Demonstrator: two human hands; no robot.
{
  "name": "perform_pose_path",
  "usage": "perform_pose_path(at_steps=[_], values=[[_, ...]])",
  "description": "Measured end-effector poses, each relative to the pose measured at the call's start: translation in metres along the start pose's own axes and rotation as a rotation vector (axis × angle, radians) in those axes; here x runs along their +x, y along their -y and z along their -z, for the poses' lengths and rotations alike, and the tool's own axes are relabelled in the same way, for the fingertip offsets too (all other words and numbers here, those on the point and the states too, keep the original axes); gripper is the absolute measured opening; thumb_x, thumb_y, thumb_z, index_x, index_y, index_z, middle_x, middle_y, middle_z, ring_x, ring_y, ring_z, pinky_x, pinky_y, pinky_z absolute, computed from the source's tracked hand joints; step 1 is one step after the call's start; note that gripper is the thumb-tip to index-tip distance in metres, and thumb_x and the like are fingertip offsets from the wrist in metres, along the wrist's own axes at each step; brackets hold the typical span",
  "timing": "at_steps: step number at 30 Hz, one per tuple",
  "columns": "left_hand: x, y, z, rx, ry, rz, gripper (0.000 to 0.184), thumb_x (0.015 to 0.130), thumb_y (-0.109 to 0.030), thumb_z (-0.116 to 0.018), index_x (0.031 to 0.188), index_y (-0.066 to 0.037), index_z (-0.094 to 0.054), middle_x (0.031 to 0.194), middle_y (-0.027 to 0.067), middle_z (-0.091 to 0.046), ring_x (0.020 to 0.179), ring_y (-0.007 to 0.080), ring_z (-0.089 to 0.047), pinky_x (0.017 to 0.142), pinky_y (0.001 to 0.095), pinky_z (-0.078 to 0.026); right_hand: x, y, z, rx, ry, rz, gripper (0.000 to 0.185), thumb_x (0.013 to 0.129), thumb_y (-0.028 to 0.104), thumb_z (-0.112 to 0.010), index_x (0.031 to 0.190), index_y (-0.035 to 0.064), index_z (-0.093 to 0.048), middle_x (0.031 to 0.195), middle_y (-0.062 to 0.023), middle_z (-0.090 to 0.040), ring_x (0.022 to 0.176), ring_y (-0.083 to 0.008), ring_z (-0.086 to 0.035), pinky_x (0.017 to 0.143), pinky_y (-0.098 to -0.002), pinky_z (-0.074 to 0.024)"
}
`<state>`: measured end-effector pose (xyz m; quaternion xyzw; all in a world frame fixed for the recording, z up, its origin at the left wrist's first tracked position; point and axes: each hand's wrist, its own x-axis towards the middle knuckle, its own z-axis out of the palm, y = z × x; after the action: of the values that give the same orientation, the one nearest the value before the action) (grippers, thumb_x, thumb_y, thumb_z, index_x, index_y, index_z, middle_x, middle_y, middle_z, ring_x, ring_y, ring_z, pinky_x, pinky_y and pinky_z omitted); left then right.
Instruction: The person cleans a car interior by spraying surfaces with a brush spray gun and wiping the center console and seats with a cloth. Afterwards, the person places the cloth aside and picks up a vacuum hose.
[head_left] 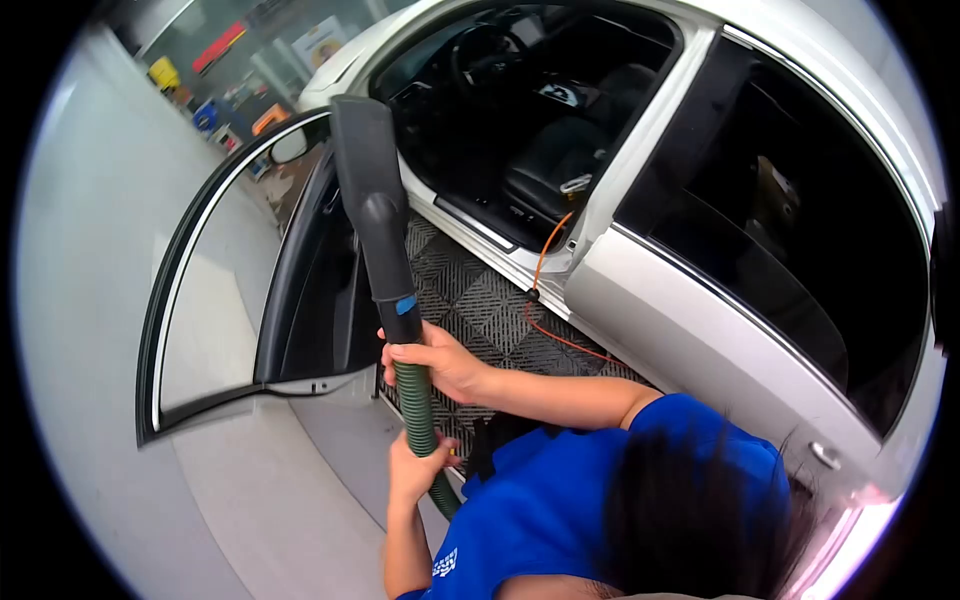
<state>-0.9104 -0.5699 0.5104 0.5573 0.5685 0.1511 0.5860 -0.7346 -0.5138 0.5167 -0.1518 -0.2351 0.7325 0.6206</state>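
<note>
A vacuum cleaner hose, green and ribbed, rises between my hands. It ends in a dark grey nozzle pointing up, with a blue tab near its base. My right hand grips the hose's top end, just below the nozzle's black collar. Lower down, my left hand is wrapped around the ribbed part. The hose's lower end runs out of sight behind my blue shirt. The nozzle stands in front of the open front door of a white car.
Through the front doorway show a black seat and a steering wheel. An orange air line or cord runs from the seat area over the sill to the grated floor. A grey wall stands at left; several tools lie beyond the door.
</note>
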Motion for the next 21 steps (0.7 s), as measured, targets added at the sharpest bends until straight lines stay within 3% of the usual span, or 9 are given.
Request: perform_pose_path(at_steps=[1,3,5,7,8,12,16,19,21], values=[[0.022,-0.003,0.011,0.329,-0.33,-0.095,0.031,0.074,-0.013,-0.075,0.09,0.001,-0.053,0.074,0.0091,-0.068,0.073,0.0276,-0.069,0.061,0.0358,-0.053,0.019,-0.011,-0.001,0.021,-0.249,0.097,0.041,0.085,0.02,-0.069,0.115,0.0045,-0.045,0.093,-0.0064,-0.057,0.076,-0.0169,-0.061,0.072,-0.0318,-0.0531],[0.054,-0.033,0.024,0.742,-0.425,-0.374,0.035,0.073,-0.017,-0.074,0.093,0.001,-0.052,0.075,0.0114,-0.066,0.065,0.0289,-0.066,0.058,0.037,-0.052,0.052,-0.014,-0.01,0.171,-0.52,0.198,0.036,0.083,0.023,-0.072,0.106,0.0074,-0.049,0.083,-0.0035,-0.057,0.067,-0.0143,-0.059,0.062,-0.0301,-0.0523],[0.099,-0.035,0.041,0.252,-0.006,-0.629,0.042,0.071,-0.019,-0.075,0.097,0.001,-0.05,0.072,0.0154,-0.061,0.059,0.0305,-0.063,0.058,0.0393,-0.052,0.081,0.015,0.004,0.398,-0.486,0.045,0.025,0.081,0.023,-0.071,0.091,0.0111,-0.051,0.068,-0.0003,-0.052,0.056,-0.0118,-0.053,0.05,-0.0286,-0.047],[0.131,-0.074,0.061,-0.521,0.677,-0.275,0.054,0.073,-0.019,-0.077,0.111,0.002,-0.045,0.079,0.012,-0.06,0.063,0.0215,-0.061,0.059,0.0311,-0.051,0.122,0.031,0.026,0.71,-0.187,-0.013,0.017,0.076,0.02,-0.065,0.072,0.013,-0.05,0.059,0.0014,-0.049,0.046,-0.0106,-0.045,0.045,-0.0291,-0.0403],[0.15,-0.085,0.063,-0.56,0.683,-0.199,0.055,0.073,-0.02,-0.077,0.112,0.002,-0.045,0.079,0.0122,-0.06,0.063,0.0214,-0.061,0.059,0.0313,-0.051,0.135,0.044,0.034,0.746,0.016,-0.001,0.014,0.074,0.018,-0.062,0.071,0.0139,-0.049,0.057,0.0026,-0.048,0.044,-0.0096,-0.043,0.045,-0.0283,-0.0382],[0.244,-0.113,0.058,-0.052,0.333,-0.43,0.057,0.074,-0.02,-0.076,0.114,0.004,-0.044,0.078,0.0127,-0.059,0.063,0.0209,-0.059,0.061,0.032,-0.051,0.215,0.08,0.069,0.612,0.435,-0.039,0.013,0.073,0.015,-0.059,0.077,0.0135,-0.048,0.057,0.0035,-0.049,0.041,-0.0104,-0.044,0.043,-0.0297,-0.04],[0.322,-0.141,0.069,0.27,0.1,-0.639,0.06,0.074,-0.021,-0.075,0.117,0.005,-0.043,0.078,0.0133,-0.059,0.063,0.0205,-0.058,0.062,0.0327,-0.051,0.222,0.134,0.066,0.095,-0.098,0.271,0.024,0.075,0.01,-0.062,0.093,0.0011,-0.049,0.068,-0.0148,-0.059,0.043,-0.0211,-0.053,0.042,-0.0374,-0.0478],[0.372,-0.16,0.092,0.368,-0.036,-0.751,0.062,0.074,-0.022,-0.074,0.119,0.006,-0.043,0.077,0.0137,-0.059,0.064,0.0201,-0.057,0.063,0.0333,-0.05,0.287,0.122,0.067,0.038,-0.581,0.79,0.036,0.075,0.006,-0.063,0.107,0.0002,-0.049,0.094,-0.0085,-0.066,0.049,-0.013,-0.055,0.04,-0.0277,-0.0447],[0.403,-0.165,0.103,0.407,-0.11,-0.813,0.063,0.074,-0.023,-0.074,0.12,0.007,-0.042,0.077,0.0139,-0.059,0.064,0.0199,-0.057,0.063,0.0336,-0.05,0.316,0.113,0.069,0.207,-0.425,0.939,0.028,0.072,0.004,-0.064,0.097,-0.0009,-0.053,0.088,-0.0055,-0.066,0.048,-0.0113,-0.054,0.037,-0.0264,-0.0401]])
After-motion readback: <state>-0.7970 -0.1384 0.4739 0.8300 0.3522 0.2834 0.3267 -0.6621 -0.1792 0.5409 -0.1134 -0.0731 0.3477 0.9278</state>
